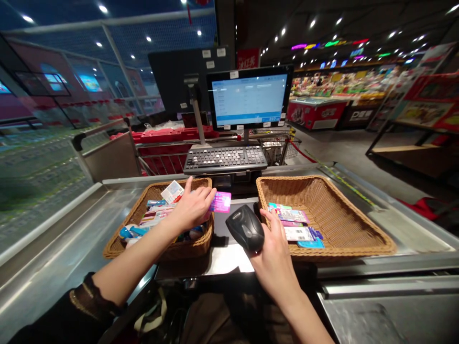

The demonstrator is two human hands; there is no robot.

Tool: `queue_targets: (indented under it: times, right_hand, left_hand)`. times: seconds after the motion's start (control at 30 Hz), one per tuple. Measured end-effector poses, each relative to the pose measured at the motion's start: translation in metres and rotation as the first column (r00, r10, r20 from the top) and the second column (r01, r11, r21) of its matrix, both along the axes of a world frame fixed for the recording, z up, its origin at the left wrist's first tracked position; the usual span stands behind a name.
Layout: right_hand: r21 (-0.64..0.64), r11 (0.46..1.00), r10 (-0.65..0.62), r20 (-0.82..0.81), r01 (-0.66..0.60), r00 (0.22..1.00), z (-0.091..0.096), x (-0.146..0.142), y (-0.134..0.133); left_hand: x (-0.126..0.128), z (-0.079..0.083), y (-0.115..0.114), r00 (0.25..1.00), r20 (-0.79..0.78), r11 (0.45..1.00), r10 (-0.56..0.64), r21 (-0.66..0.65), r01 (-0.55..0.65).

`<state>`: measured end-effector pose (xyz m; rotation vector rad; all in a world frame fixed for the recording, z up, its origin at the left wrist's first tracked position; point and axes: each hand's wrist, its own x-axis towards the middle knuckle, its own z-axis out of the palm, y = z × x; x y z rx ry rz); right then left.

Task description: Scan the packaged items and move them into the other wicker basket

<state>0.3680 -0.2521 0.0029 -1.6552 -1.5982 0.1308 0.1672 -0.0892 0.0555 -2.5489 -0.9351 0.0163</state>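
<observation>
- Your left hand (191,208): fingers grasping a pink-purple package (222,202) over the left wicker basket's (201,247) right rim.
- Your right hand (274,253): fingers around the barcode scanner (245,229).
- Ideally, keep any barcode flat, uncovered, squarely facing the scanner.

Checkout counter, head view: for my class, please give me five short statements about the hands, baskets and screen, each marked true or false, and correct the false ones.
1. The right hand holds a black scanner. True.
2. The left hand is above the right basket. False: it is above the left basket.
3. A purple-pink packet sticks out past the fingers of the left hand. True.
4. The goods in the right basket lie along its right side. False: they lie toward its left side.
5. The screen above the keyboard is dark. False: it is lit.
</observation>
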Motion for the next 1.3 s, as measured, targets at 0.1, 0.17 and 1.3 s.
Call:
queue_targets:
  times: [0.1, 0.17, 1.3]
  right_hand:
    - [-0.008, 1.000, 0.001, 0.004, -0.001, 1.000, -0.001, 0.000, 0.000]
    - [-0.008, 1.000, 0.000, 0.008, 0.000, 1.000, -0.003, 0.000, 0.002]
    - [-0.022, 0.999, -0.040, -0.183, 0.036, 0.982, 0.005, 0.015, -0.013]
  left_hand:
    - [-0.001, 0.000, 0.000, 1.000, 0.004, 1.000, -0.023, 0.022, 0.023]
    - [-0.002, -0.001, 0.000, 0.999, 0.020, 0.998, -0.040, 0.047, 0.039]
    - [0.026, 0.009, 0.004, 0.997, -0.007, 0.991, -0.082, 0.103, 0.082]
